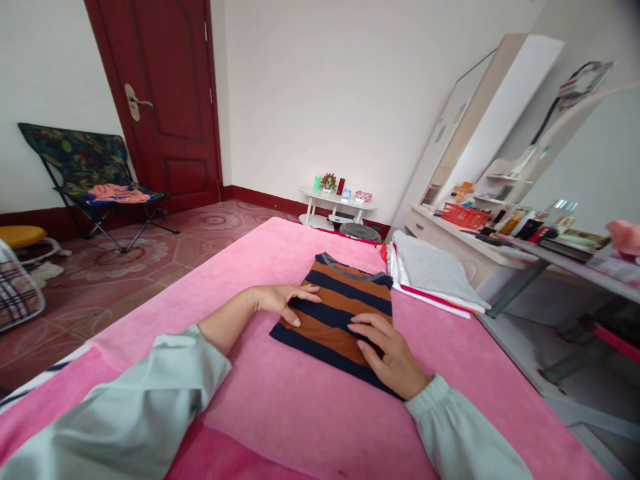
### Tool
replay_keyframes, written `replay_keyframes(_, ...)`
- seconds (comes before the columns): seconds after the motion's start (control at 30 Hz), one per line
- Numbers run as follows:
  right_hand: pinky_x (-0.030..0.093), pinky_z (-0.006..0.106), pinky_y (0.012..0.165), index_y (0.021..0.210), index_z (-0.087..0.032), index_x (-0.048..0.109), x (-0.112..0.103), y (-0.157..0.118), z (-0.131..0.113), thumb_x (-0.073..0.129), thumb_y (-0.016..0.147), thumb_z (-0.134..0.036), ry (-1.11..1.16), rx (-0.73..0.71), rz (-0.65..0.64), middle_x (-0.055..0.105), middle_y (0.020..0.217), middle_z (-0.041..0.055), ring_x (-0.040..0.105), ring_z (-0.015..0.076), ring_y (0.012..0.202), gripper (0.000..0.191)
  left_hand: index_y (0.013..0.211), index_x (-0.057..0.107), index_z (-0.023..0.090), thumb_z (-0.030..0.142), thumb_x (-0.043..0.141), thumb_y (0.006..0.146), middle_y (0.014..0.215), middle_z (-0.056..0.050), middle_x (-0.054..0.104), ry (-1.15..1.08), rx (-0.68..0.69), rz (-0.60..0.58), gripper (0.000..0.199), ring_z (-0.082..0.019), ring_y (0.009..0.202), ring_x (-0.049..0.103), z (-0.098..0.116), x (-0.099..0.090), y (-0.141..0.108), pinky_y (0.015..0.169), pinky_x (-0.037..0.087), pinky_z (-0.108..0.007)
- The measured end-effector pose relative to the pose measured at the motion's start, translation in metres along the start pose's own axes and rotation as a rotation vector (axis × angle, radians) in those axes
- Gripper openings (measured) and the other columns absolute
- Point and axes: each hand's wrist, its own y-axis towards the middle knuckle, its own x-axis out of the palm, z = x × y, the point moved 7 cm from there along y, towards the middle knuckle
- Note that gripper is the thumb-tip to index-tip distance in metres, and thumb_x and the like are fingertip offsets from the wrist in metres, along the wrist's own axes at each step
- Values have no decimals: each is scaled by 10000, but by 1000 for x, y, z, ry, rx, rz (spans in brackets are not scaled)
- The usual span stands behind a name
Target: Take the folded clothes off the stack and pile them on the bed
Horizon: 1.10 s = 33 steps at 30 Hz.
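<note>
A folded striped shirt (345,293), brown and navy with a grey neckline, lies flat on the pink blanket (250,373). Its collar points away from me. My left hand (285,300) rests on the shirt's left edge, thumb and fingers apart. On the shirt's lower right part lies my right hand (387,350), with its fingers spread and slightly bent. Neither hand grips the cloth. To the right of the shirt is a stack of folded clothes (435,270), with light grey on top and white and red layers below.
A white dresser (435,227) with a red basket (465,215) and several bottles stands at the right. Behind the bed is a low white stand (325,197). At the left, a folding chair (85,160) holds clothes near the dark red door (165,87).
</note>
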Motion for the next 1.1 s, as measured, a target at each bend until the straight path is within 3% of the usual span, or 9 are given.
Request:
replay_keyframes(0.13,450,323,860,1126,-236,609,7,2,-29,549,855,-273,113,-79,-141,592,1089,70,552,178,1000,280,1319,506,316,381,805,583,1536,-4,232,-32,3,-11,797,-255,1419,155,-1,-1,1,1148,104,-415)
replay_keyframes(0.23,430,286,760,864,-202,649,11,3,-37,528,863,-256,125,-64,-208,610,878,37,560,153,845,132,1291,537,317,316,796,579,1534,6,238,-47,8,7,757,-258,1416,169,-4,-1,2,1149,110,-408)
replay_keyframes(0.37,378,246,634,565,-179,539,17,6,-31,435,917,-261,146,40,-261,516,596,-13,510,107,609,376,1233,590,317,270,738,646,1530,22,249,-72,4,28,607,-242,1414,182,-6,0,2,1153,107,-391)
replay_keyframes(0.47,385,238,631,698,-188,609,16,11,-12,427,921,-272,151,187,-177,571,674,-9,533,110,632,300,1144,653,275,290,706,708,1492,1,344,-74,-6,116,439,-223,1377,295,-6,-1,6,1138,193,-354)
replay_keyframes(0.57,406,244,645,886,-198,624,10,10,15,489,866,-235,53,322,-55,596,808,8,560,129,705,142,1048,686,196,272,659,755,1292,-42,586,-42,-172,377,304,-191,1178,547,-20,-11,9,1015,399,-295)
replay_keyframes(0.67,403,265,637,827,-207,597,-1,3,42,473,867,-263,-184,435,15,579,826,12,565,149,717,141,1148,616,153,244,637,759,1091,-62,685,37,-352,607,400,-177,973,645,-35,-20,6,868,493,-281)
replay_keyframes(0.77,410,284,644,891,-215,581,-13,-7,59,449,884,-304,-358,524,67,586,896,27,583,177,779,160,1232,552,175,314,689,711,1021,-62,694,143,-476,711,557,-207,919,648,-38,-27,-1,809,496,-299)
replay_keyframes(0.93,437,322,710,1073,-193,567,-18,-13,67,439,894,-328,-494,570,85,588,1015,94,581,231,933,259,1070,635,238,460,717,643,960,-50,702,272,-604,701,488,-252,906,648,-23,-26,-6,756,479,-307)
replay_keyframes(1.1,430,372,754,1135,-159,554,-21,-11,67,452,892,-361,-583,591,72,615,1043,134,586,271,955,332,1139,587,220,439,758,574,1088,-99,667,358,-634,609,629,-304,998,617,-5,-20,-2,802,477,-354)
